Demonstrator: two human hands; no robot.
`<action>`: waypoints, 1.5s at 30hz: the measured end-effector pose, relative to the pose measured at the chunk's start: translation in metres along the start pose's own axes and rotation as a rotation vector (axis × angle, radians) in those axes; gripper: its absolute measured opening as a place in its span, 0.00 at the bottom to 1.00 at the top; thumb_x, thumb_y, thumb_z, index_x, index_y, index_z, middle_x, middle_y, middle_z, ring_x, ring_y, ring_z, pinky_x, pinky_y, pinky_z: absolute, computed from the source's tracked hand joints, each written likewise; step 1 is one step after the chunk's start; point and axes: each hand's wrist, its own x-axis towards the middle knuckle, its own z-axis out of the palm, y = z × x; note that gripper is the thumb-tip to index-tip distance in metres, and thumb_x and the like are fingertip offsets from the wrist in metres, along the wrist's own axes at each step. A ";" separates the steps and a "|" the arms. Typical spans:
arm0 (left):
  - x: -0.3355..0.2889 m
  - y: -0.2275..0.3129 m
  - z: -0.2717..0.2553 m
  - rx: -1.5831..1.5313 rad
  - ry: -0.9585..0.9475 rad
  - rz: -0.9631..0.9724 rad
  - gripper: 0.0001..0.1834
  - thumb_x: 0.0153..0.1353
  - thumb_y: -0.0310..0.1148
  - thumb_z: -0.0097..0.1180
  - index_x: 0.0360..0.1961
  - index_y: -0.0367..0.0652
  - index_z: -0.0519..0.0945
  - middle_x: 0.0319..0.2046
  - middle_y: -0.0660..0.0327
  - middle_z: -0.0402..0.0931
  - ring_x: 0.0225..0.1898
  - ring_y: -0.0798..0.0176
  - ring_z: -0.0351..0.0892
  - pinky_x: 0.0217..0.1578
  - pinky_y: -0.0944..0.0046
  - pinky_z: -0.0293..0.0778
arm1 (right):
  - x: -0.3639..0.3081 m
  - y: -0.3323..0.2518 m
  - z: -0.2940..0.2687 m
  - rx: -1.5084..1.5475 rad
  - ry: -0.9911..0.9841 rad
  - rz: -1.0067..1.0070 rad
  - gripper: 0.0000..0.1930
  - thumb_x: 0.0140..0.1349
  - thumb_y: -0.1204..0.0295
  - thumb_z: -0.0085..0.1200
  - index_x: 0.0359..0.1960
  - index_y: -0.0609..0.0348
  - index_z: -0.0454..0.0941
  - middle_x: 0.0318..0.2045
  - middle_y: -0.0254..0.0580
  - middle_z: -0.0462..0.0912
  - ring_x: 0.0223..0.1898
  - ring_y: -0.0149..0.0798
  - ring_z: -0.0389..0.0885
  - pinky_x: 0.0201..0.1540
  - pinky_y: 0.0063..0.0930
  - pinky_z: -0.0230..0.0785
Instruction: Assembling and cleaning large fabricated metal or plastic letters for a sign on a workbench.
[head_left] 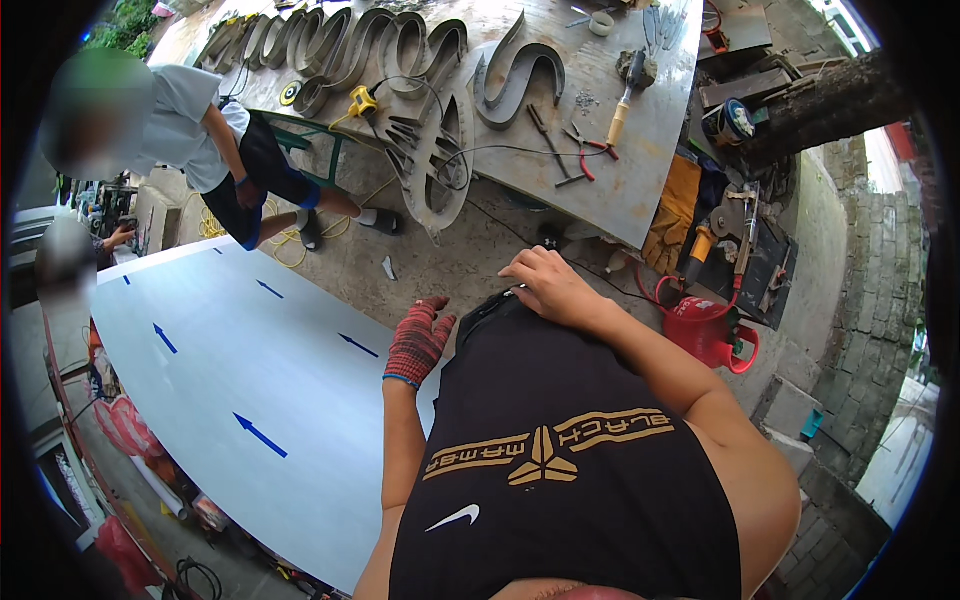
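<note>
My left hand (418, 345) wears a red and dark knit glove and hangs beside my waist, fingers apart, holding nothing. It is near the edge of a large pale-blue sheet (300, 320) printed with dark blue arrows. Bare, my right hand (552, 287) is at the lower hem of my black sleeveless shirt (590, 400). Its fingers are bent together there; a tiny light spot shows by the fingertips, too small to name. Ahead stands a metal-topped table (610, 190) bearing a hammer (622, 105), red-handled pliers (585, 155) and curved metal letter shapes (520, 85).
A person (200, 140) in a light shirt and dark shorts stands left of the table. A yellow power tool (362, 102) lies among the metal shapes, its cable trailing. At right are a red gas cylinder (700, 330), an angle grinder (700, 250) and a tree trunk (830, 110).
</note>
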 end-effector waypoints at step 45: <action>0.241 0.160 0.002 0.176 -0.231 0.089 0.20 0.64 0.34 0.62 0.55 0.40 0.78 0.49 0.47 0.80 0.51 0.45 0.80 0.53 0.52 0.75 | 0.027 0.220 -0.137 0.040 0.230 0.276 0.12 0.63 0.70 0.60 0.48 0.53 0.80 0.43 0.39 0.79 0.50 0.44 0.76 0.53 0.39 0.66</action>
